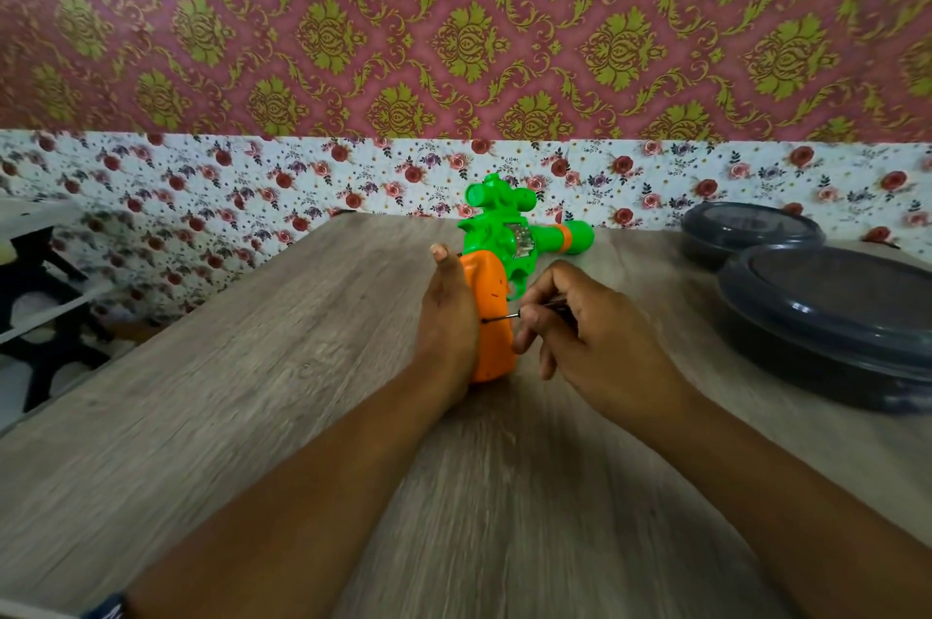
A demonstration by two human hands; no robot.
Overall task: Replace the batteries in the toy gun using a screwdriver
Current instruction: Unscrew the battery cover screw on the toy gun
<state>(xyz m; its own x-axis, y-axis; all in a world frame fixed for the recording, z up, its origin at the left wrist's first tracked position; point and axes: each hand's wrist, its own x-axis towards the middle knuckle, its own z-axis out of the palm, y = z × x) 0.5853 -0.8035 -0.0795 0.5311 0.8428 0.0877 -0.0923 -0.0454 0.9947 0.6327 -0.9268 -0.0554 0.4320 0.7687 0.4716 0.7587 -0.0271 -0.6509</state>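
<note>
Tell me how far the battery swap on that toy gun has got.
Early stage. Nothing looks finished: the toy gun's orange grip looks closed. In hand: the left hand steadies it while the right hand holds the screwdriver tip against it. Left: open it, swap batteries, reclose.

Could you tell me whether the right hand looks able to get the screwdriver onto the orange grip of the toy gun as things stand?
Probably yes: the right hand already has the screwdriver tip at the orange grip, with nothing between them.

Wood-grain table against patterned wallpaper
</note>
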